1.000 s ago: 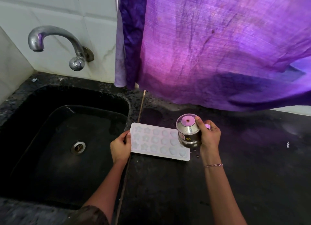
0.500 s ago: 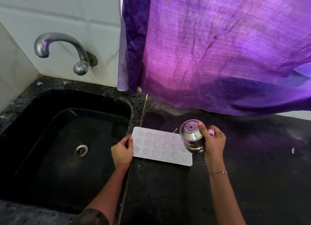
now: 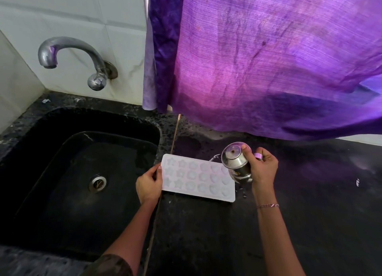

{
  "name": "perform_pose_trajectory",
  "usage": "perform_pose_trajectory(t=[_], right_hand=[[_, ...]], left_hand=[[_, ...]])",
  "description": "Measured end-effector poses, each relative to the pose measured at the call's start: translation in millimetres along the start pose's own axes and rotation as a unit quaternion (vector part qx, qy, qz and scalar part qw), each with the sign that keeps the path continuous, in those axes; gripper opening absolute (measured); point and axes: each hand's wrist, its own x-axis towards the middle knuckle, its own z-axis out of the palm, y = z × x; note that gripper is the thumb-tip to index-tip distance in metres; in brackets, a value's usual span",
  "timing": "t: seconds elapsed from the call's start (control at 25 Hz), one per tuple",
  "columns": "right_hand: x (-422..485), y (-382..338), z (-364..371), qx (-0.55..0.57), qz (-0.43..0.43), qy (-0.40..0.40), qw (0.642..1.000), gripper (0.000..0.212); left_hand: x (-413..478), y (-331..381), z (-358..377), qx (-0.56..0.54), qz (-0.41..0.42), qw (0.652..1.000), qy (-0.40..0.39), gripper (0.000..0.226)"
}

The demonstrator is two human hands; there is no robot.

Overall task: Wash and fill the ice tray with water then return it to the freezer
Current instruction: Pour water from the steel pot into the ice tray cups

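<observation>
A white ice tray (image 3: 196,177) with star and heart shaped cells lies flat on the black counter, just right of the sink. My left hand (image 3: 148,182) holds its left end, thumb on the rim. My right hand (image 3: 261,168) grips a small steel pot (image 3: 236,163) with a lid, tilted left over the tray's far right corner. A thin stream of water runs from its spout into a cell there. The pot hides the tray's far right cells.
A black sink (image 3: 82,172) with a steel drain (image 3: 97,182) is at the left, under a steel tap (image 3: 78,59) on the white tiled wall. A purple curtain (image 3: 268,59) hangs over the counter's back. Dark counter (image 3: 310,224) stretches to the right and front.
My right hand has tipped the steel pot further to the left, and water now pours from its spout onto the tray. My left hand stays on the tray's left end.
</observation>
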Motion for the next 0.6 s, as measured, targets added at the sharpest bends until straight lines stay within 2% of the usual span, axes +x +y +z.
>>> perform_pose_trajectory(t=[0.2,0.4,0.6], right_hand=[[-0.5,-0.7,-2.2,0.022,0.017,0.007,1.000,0.049],[2.4,0.0,-10.5,0.098,0.049,0.030,0.994,0.049],[5.9,2.8,-19.8,0.109,0.064,0.040,0.991,0.047]], left_hand=[[0.7,-0.2,-0.7,0.002,0.001,1.000,0.000,0.024],[0.4,-1.6,-0.1,-0.011,0.004,1.000,-0.005,0.024],[0.3,-0.8,-0.2,-0.011,0.002,1.000,-0.001,0.024]])
